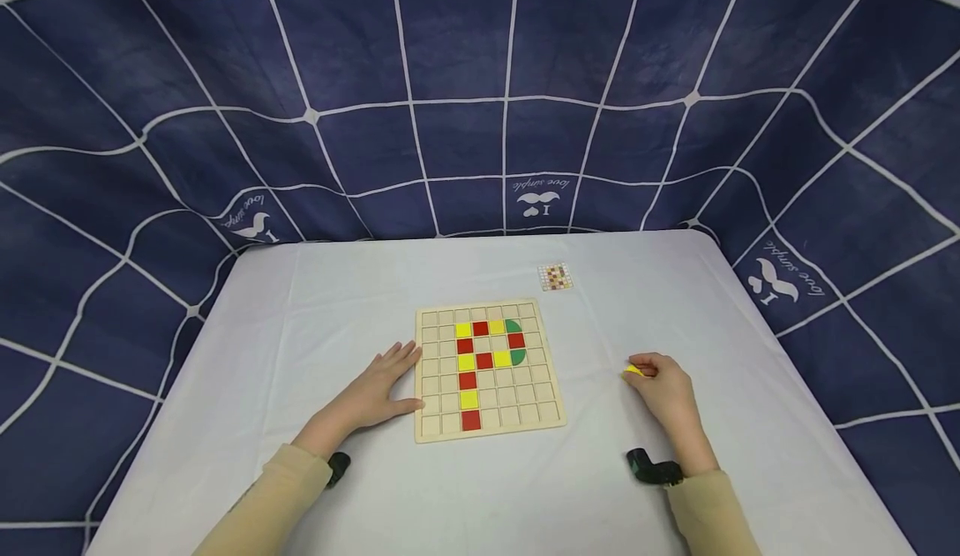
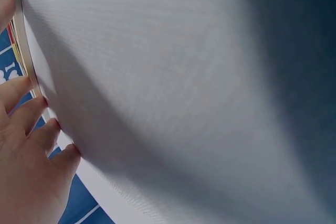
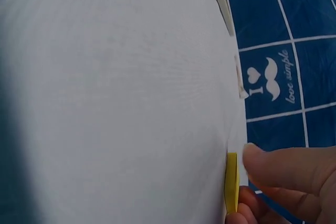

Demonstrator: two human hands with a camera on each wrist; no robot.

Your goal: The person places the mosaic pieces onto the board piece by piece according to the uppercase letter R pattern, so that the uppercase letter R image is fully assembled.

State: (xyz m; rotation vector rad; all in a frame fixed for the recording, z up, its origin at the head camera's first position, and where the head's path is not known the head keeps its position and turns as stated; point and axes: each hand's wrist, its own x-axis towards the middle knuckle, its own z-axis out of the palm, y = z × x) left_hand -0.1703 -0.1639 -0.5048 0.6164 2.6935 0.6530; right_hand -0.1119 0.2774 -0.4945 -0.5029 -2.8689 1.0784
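A wooden grid board [image 1: 517, 398] lies on the white table, with red, yellow and green tiles set in its squares in a P-like pattern. My left hand [image 1: 384, 388] rests at the board's left edge, fingers spread and fingertips touching the rim; the left wrist view shows the same fingers [image 2: 39, 135] along that edge. To the right of the board, my right hand [image 1: 666, 389] pinches a yellow tile [image 1: 634, 370] close to the tabletop. In the right wrist view that yellow tile [image 3: 231, 182] stands on its edge by the thumb and fingertips.
A small pattern card [image 1: 556, 277] lies behind the board, slightly to its right. White cloth covers the table [image 1: 337, 289]. Blue curtains [image 1: 465, 139] with white grid lines stand behind and at both sides. Each wrist wears a dark camera mount [image 1: 652, 468].
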